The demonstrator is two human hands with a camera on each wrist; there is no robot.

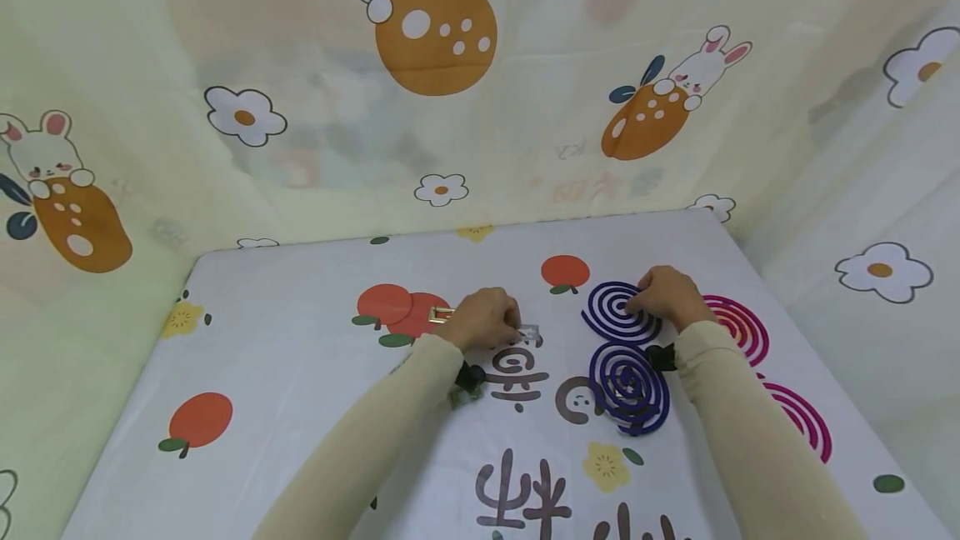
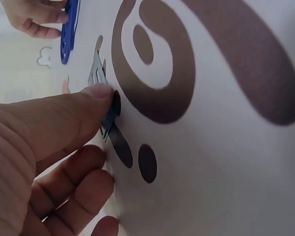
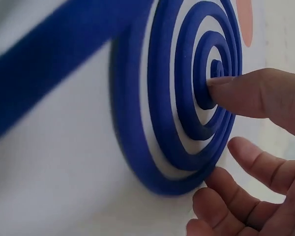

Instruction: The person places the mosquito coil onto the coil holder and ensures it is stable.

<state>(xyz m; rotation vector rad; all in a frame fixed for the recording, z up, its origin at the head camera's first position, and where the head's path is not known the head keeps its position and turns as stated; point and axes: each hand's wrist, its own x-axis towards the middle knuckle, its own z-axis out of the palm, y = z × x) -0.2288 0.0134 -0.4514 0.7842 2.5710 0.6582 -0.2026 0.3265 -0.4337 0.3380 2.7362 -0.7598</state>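
My left hand pinches a small flat silvery metal piece with slots between thumb and fingers, low over the white tabletop. In the head view part of that piece pokes out past the fingertips. At the right, my right hand pinches a blue mosquito coil near its centre; the thumb lies on the inner turn in the right wrist view, and the index fingertip is partly hidden. A second blue mosquito coil lies just in front of the first, close to my right wrist.
Two pink mosquito coils lie on the right side, partly behind my right forearm. A gold-coloured rectangular metal piece is beside my left hand. Printed cloth hangs behind the white tabletop, which bears printed fruit and lettering.
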